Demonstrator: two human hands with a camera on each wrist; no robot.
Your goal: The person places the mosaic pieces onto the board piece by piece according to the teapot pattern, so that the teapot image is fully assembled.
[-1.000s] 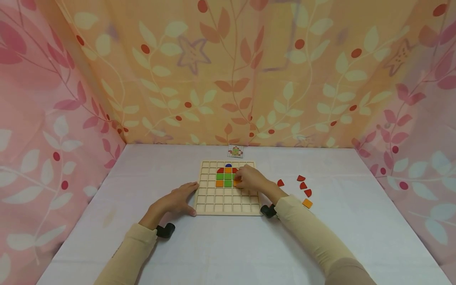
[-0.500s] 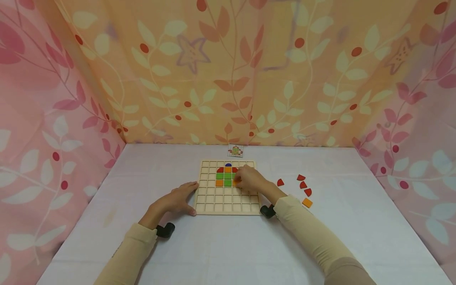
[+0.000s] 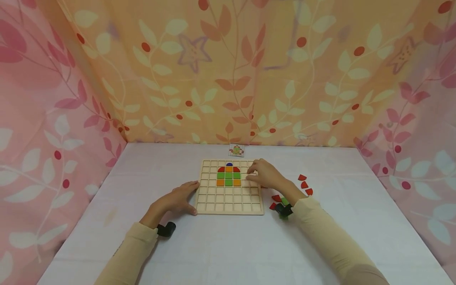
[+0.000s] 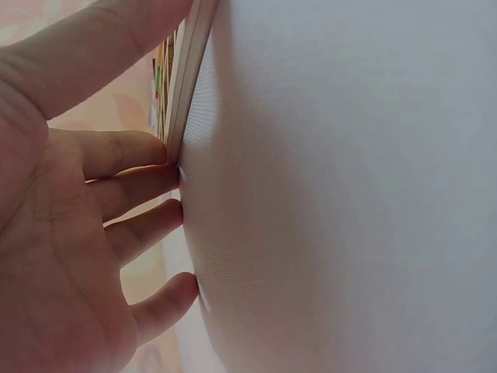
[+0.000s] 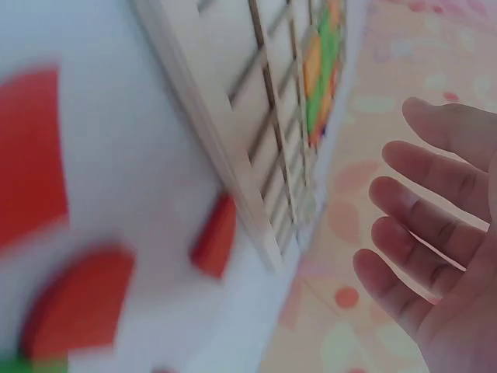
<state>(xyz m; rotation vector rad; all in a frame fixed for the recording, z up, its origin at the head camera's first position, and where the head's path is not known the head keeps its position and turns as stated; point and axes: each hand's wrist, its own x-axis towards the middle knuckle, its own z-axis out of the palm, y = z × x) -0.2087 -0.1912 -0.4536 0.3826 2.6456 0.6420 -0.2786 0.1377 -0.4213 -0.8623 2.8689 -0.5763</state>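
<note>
My left hand (image 3: pixel 178 198) rests along the left edge of a wooden grid board (image 3: pixel 229 208); in the left wrist view its straight fingers (image 4: pixel 144 186) touch the board's rim and the tablecloth. My right hand (image 3: pixel 268 175) hovers over the board's right side, fingers relaxed, holding nothing, as the right wrist view also shows. Set in the grid are a blue half-round piece (image 3: pixel 229 164), an orange square (image 3: pixel 229 169) flanked by two red quarter-round pieces, a row of green squares (image 3: pixel 229 175), and below it an orange square (image 3: pixel 236 182), a green one and another orange one.
Loose red quarter-round pieces (image 3: pixel 304 185) lie right of the board. Nearer my right wrist are more red pieces (image 3: pixel 276 198) and a green piece (image 3: pixel 284 201), partly hidden by the wrist camera. A small pattern card (image 3: pixel 236 150) lies behind the board. Patterned cloth surrounds the table.
My right hand has let go of the orange square at the lower right of the pattern and moved right, uncovering the pattern's right side. The left hand stays at the board's edge.
</note>
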